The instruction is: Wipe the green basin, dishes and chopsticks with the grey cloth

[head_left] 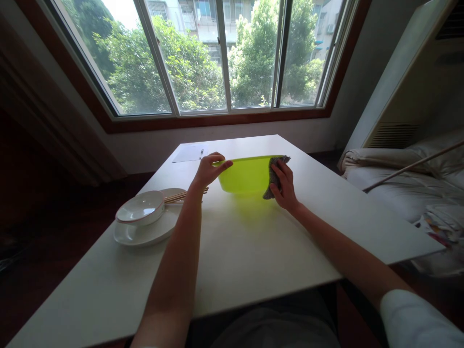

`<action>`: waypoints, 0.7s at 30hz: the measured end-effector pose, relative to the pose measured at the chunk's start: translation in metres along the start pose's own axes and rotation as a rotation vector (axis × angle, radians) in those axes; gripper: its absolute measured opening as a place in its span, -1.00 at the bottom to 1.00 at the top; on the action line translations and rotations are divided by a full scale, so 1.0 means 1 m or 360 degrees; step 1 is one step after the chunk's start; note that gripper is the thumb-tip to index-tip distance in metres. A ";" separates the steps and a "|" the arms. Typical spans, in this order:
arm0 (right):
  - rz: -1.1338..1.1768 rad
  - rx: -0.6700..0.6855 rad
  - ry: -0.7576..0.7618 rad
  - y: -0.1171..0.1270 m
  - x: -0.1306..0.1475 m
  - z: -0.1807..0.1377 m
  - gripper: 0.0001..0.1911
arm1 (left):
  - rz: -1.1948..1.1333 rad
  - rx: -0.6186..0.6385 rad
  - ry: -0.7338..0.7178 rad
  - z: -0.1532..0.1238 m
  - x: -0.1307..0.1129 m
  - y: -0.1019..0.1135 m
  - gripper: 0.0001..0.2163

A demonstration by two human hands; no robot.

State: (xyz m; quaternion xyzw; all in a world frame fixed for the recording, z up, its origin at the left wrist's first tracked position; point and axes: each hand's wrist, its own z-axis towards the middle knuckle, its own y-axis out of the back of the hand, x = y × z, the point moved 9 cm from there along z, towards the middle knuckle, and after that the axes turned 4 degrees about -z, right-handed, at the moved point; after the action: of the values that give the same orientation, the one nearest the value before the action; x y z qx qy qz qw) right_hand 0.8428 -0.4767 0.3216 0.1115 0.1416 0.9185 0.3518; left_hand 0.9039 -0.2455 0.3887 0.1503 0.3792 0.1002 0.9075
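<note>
A translucent lime-green plastic basin (244, 176) is over the middle of the white table, its near side facing me. My left hand (210, 170) grips the basin's left rim, thumb on the near side. On the right, my right hand (285, 186) holds a grey cloth (274, 176) pressed against the basin's right side, part of it lapping over the rim. The inside of the basin is hidden from this angle. Whether its bottom touches the table I cannot tell.
Left of my left forearm, a white bowl (141, 208) sits on white plates (145, 234), with several wooden chopsticks (177, 196) beside it. Paper (188, 152) and a pen (202, 153) lie at the table's far left. A cushioned seat (406, 183) stands beyond the right edge.
</note>
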 end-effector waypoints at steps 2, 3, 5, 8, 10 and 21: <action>-0.0004 -0.0005 -0.0005 0.001 0.000 0.002 -0.42 | -0.0003 0.0014 0.0005 0.000 -0.001 -0.001 -0.68; -0.0006 -0.0010 -0.0016 0.001 0.000 0.003 -0.42 | -0.0010 0.0019 0.0009 0.000 -0.001 -0.002 -0.68; 0.0005 -0.0011 -0.0043 0.003 -0.002 0.004 -0.42 | -0.0032 0.0016 0.0019 0.001 -0.001 -0.002 -0.67; 0.0072 -0.0013 -0.0090 0.003 -0.007 0.005 -0.39 | -0.0067 0.0021 0.0045 0.000 -0.001 -0.002 -0.67; 0.0103 -0.0034 -0.0129 0.004 -0.011 0.005 -0.38 | -0.0096 0.0031 0.0076 -0.001 0.002 -0.001 -0.67; 0.0458 -0.0211 -0.0683 -0.011 -0.066 -0.017 -0.48 | -0.0465 -0.0122 0.0298 -0.008 0.054 0.010 -0.62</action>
State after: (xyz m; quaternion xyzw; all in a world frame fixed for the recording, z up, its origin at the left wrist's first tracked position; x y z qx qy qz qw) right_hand 0.8924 -0.5167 0.2954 0.2994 -0.0139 0.9218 0.2460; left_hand 0.9348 -0.2190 0.3510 0.0489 0.4759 -0.0048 0.8781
